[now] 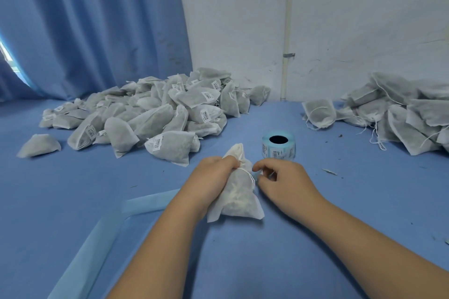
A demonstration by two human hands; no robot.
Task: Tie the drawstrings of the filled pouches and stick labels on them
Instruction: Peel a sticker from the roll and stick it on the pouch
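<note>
Pouch (237, 198): filled with pale bits, neck gathered, bottom on desk (315, 206).
Left hand (213, 177): clenched round pouch neck.
Right hand (279, 178): fingers curled, pinching drawstring (250, 175).

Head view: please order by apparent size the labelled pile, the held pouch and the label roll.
1. labelled pile
2. held pouch
3. label roll
The pouch is nearer, so its lead is less sure.

Label roll (279, 150) stands just beyond the right hand (284, 179). Labelled pouch pile (155, 114) blocks far left, unlabelled pouch pile (408, 114) far right; a lane of bare table (279, 119) runs between the 2 piles.
</note>
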